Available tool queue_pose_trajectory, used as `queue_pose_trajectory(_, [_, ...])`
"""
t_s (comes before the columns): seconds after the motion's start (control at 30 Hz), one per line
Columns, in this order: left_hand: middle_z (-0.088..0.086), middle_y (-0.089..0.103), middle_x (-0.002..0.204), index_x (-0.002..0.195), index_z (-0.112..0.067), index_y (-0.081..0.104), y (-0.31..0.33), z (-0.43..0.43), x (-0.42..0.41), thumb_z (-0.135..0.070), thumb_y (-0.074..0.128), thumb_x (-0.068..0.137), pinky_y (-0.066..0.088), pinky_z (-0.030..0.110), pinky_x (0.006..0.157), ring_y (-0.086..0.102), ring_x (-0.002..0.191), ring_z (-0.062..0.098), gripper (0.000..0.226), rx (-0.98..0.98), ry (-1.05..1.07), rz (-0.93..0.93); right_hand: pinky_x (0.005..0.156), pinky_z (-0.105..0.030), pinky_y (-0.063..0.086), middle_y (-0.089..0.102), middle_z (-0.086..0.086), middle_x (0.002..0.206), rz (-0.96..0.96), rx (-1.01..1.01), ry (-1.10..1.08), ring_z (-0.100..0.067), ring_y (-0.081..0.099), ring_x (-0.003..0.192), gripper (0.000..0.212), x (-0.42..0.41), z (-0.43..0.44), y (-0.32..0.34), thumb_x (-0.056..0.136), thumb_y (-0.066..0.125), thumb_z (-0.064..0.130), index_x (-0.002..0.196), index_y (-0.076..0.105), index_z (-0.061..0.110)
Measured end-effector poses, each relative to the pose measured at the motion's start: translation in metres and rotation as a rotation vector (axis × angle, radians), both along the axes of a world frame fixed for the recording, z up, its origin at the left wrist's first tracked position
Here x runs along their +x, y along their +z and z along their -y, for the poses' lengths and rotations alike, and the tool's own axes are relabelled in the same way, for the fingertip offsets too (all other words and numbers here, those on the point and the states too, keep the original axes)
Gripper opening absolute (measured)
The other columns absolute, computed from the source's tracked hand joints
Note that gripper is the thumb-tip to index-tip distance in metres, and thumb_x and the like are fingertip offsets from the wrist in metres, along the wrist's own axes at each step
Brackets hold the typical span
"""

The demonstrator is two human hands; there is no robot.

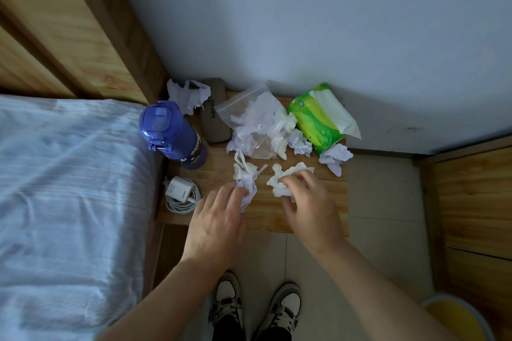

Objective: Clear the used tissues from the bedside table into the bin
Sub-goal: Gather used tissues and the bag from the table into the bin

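Clear-up at bedside table (pixel 264 217).
L hand (pixel 219 220) fingers curled round left tissue (pixel 246 176); R hand (pixel 311 203) fingertips pinched right tissue (pixel 279 188).

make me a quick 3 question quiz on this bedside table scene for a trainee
1. True or false: the blue bottle stands on the table at the side nearest the bed.
2. What does the right hand grip? A a crumpled tissue, B the charger, C the green pack.
3. Fill in: the bin sits on the floor to the person's ____.
Key: 1 true; 2 A; 3 right.
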State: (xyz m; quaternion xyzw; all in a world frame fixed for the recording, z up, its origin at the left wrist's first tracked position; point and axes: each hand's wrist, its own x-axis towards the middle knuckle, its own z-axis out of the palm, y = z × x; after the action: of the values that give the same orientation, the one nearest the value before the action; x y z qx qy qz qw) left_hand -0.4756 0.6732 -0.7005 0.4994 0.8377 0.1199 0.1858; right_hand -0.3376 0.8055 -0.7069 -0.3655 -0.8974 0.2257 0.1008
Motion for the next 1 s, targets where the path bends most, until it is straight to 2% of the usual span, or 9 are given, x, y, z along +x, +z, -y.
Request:
queue_pose_trajectory(0.17, [0.009, 0.063, 0.122, 0.118, -0.012, 0.061, 0.026, -0.002, -0.001, -0.009, 0.075, 0.077, 0.055, 0.044, 0.086, 0.064, 0.104, 0.027, 0.043, 0.045, -0.032, -0.038, 0.069, -0.025, 0.052, 0.062, -0.002, 0.103, -0.017, 0.029, -0.017, -0.019, 0.065, 0.089, 0.034, 0.004, -0.005, 0.03, 0.077, 0.073, -0.003, 0.107, 0.071, 0.012])
queue_pose_trajectory(0.3, [0.007, 0.061, 0.124, 0.123, -0.014, 0.059, 0.047, -0.012, 0.001, -0.011, 0.072, 0.08, 0.054, 0.044, 0.09, 0.062, 0.107, 0.025, 0.045, 0.067, -0.046, -0.049, 0.065, -0.016, 0.038, 0.062, 0.001, 0.102, -0.028, 0.086, -0.08, -0.016, 0.064, 0.087, 0.035, 0.011, -0.01, 0.055, 0.075, 0.074, -0.002, 0.105, 0.072, 0.016])
queue_pose_trajectory(0.37, [0.006, 0.059, 0.125, 0.124, -0.015, 0.057, 0.057, -0.02, 0.002, -0.012, 0.071, 0.081, 0.053, 0.045, 0.092, 0.06, 0.109, 0.026, 0.045, 0.087, -0.05, -0.045, 0.065, -0.017, 0.037, 0.061, 0.002, 0.103, -0.04, 0.096, -0.11, -0.016, 0.063, 0.087, 0.035, 0.02, -0.013, 0.066, 0.076, 0.073, 0.0, 0.106, 0.07, 0.017])
queue_pose_trajectory(0.57, [0.004, 0.057, 0.127, 0.125, -0.019, 0.054, 0.09, -0.064, 0.023, -0.018, 0.069, 0.085, 0.051, 0.041, 0.092, 0.06, 0.111, 0.024, 0.043, 0.148, -0.157, -0.087, 0.063, -0.032, 0.052, 0.062, -0.003, 0.106, -0.045, 0.088, -0.233, -0.025, 0.065, 0.088, 0.031, 0.068, -0.03, 0.1, 0.079, 0.072, 0.003, 0.108, 0.071, 0.016])
queue_pose_trajectory(0.67, [0.004, 0.058, 0.124, 0.123, -0.019, 0.055, 0.106, -0.094, 0.047, -0.018, 0.069, 0.084, 0.051, 0.043, 0.091, 0.06, 0.108, 0.026, 0.042, 0.201, -0.243, -0.089, 0.061, -0.038, 0.055, 0.064, -0.005, 0.106, -0.054, 0.117, -0.32, -0.027, 0.066, 0.086, 0.028, 0.102, -0.041, 0.115, 0.079, 0.073, 0.003, 0.105, 0.072, 0.014])
queue_pose_trajectory(1.0, [0.006, 0.061, 0.116, 0.114, -0.014, 0.059, 0.142, -0.155, 0.189, -0.01, 0.072, 0.076, 0.051, 0.044, 0.081, 0.059, 0.097, 0.03, 0.041, 0.389, -0.569, -0.019, 0.068, -0.038, 0.059, 0.067, -0.008, 0.103, -0.15, 0.303, -0.644, -0.028, 0.069, 0.09, 0.036, 0.26, -0.035, 0.147, 0.071, 0.075, -0.006, 0.103, 0.072, 0.012])
